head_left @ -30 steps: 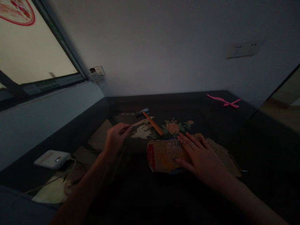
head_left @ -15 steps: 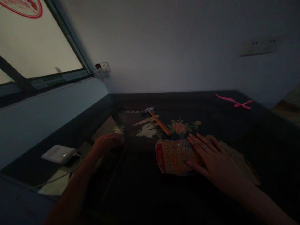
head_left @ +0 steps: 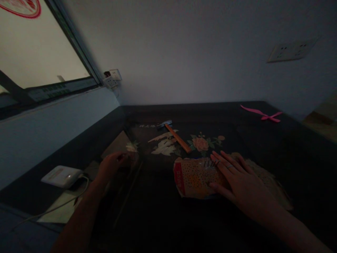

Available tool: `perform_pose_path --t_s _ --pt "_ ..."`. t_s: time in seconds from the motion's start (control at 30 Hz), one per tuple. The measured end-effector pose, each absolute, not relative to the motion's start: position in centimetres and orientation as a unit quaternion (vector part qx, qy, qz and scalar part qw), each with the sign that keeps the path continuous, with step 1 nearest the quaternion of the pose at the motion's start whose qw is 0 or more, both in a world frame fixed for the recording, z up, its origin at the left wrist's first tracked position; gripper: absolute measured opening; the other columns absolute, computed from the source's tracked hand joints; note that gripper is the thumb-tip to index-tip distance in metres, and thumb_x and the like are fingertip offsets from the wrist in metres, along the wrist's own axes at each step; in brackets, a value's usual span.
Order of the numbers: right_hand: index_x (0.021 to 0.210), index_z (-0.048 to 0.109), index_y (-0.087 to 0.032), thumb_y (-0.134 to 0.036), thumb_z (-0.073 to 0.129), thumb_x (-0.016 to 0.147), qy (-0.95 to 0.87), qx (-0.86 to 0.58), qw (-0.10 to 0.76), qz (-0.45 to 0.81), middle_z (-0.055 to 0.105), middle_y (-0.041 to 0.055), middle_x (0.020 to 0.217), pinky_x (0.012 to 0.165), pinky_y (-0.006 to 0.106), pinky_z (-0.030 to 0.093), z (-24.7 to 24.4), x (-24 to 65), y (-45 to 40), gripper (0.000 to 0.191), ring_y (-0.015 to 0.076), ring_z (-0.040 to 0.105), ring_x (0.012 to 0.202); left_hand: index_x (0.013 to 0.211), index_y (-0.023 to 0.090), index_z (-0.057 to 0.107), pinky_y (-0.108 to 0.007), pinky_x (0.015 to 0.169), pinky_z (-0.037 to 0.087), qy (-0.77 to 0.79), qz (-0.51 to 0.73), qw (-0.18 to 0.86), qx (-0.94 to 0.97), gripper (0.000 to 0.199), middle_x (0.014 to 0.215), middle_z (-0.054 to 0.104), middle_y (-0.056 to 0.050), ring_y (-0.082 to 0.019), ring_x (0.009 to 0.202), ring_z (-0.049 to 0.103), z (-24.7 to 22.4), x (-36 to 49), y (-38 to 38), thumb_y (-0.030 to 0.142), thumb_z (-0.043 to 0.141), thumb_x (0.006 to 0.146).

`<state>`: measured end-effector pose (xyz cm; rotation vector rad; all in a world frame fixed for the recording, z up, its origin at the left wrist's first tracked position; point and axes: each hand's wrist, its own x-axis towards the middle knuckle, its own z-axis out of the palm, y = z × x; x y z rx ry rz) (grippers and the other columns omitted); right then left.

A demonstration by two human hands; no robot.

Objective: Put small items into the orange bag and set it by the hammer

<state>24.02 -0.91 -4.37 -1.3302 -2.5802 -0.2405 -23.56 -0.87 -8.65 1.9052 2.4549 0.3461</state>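
Note:
My right hand (head_left: 234, 174) lies flat, fingers spread, on a flattened piece of printed cardboard packaging (head_left: 195, 177) with a red end and a dotted pattern. Several thin, dark, nail-like pieces (head_left: 208, 162) show in a row by its fingertips; whether they lie on the card or stick into it, I cannot tell. Off to the left, my left hand (head_left: 113, 165) is low over the table with its fingers curled together. Whatever is in its fingers is lost in the dark. Between and beyond both hands rests a hammer (head_left: 177, 137) with a wooden handle and metal head.
The dark table (head_left: 158, 214) has flower and bird decoration. A white charger-like box (head_left: 61, 176) with a cable sits at left near pale paper (head_left: 59, 211). A pink ribbon (head_left: 263, 114) lies at the far right. Wall and window border the table.
My left hand has shifted slightly left and its fingers look more curled. The right hand stays flat on the cardboard. The whole view has moved slightly.

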Motion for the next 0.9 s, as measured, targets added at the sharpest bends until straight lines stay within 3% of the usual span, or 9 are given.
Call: perform_pose_path --t_s 0.3,0.7,0.9 --pt "0.139 0.051 -0.007 -0.07 0.022 0.091 -0.88 -0.457 0.105 -0.074 0.047 0.0119 0.146 0.11 0.061 0.032 -4.1 23.9 -1.0 0.084 0.0329 0.038 0.137 0.104 0.017 0.069 -0.027 0.07 0.05 0.791 0.159 0.065 0.587 0.04 0.092 0.074 -0.008 -0.022 0.079 0.069 -8.8 -22.9 -0.6 0.042 0.05 0.08" --pt "0.14 0.049 -0.006 -0.067 0.031 0.091 -0.881 -0.458 0.104 -0.055 0.045 0.0126 0.148 0.111 0.061 0.028 -4.1 24.0 -1.0 0.08 0.0336 0.036 0.139 0.098 0.016 0.071 -0.029 0.067 0.048 0.776 0.185 -0.001 0.603 0.038 0.09 0.071 -0.008 -0.021 0.069 0.064 -10.1 -24.3 -0.4 0.039 0.048 0.078" --pt "0.143 0.044 -0.007 -0.065 0.035 0.092 -0.879 -0.465 0.096 -0.04 0.044 0.0117 0.149 0.112 0.062 0.025 -3.9 23.8 -1.1 0.078 0.0334 0.034 0.14 0.094 0.017 0.071 -0.03 0.064 0.05 0.705 0.284 -0.049 0.648 0.031 0.088 0.068 -0.007 -0.019 0.067 0.063 -6.8 -18.8 -0.3 0.035 0.048 0.083"
